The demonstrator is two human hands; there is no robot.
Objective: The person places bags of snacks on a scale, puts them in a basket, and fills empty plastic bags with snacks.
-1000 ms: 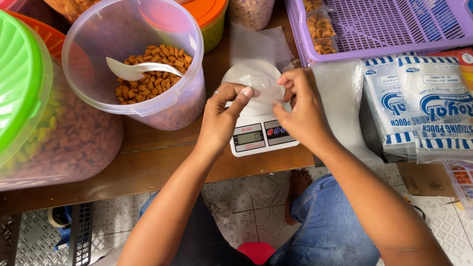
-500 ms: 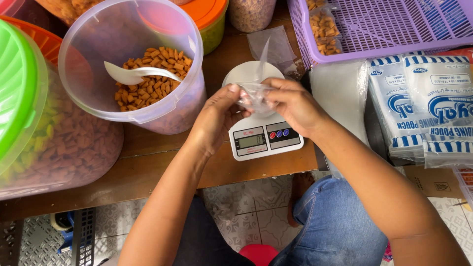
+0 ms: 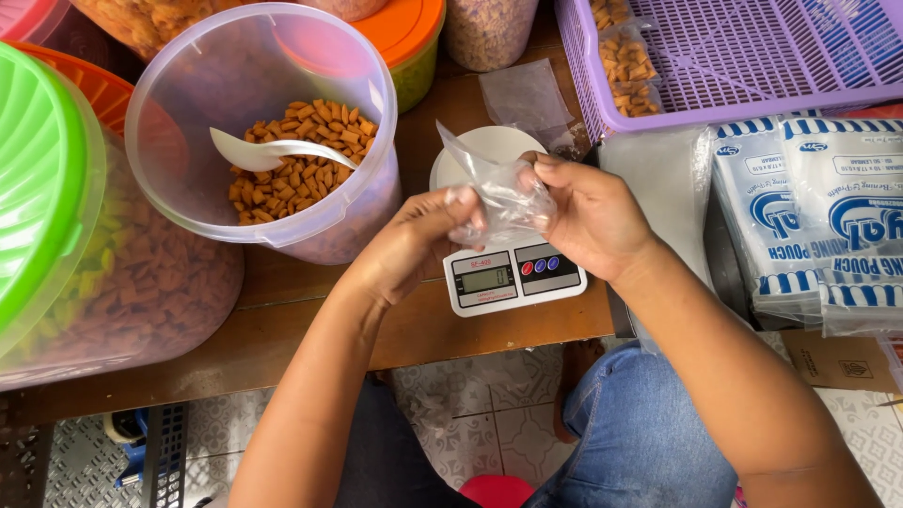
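gripping one clear plastic bag (image 3: 499, 193) above one kitchen scale (image 3: 508, 268): left hand (image 3: 414, 246), right hand (image 3: 593, 218), both pinched shut

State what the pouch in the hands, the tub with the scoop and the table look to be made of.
Pouch: thin clear plastic film, glossy and crinkled. Tub: translucent rigid plastic; the snacks show through its wall. Table: probably wood, brown with visible grain, dull finish.

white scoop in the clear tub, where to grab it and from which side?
Probably the handle end of the scoop, coming from above through the tub's open mouth. It lies nearly flat across the snacks, handle pointing right, bowl at the left near the wall.
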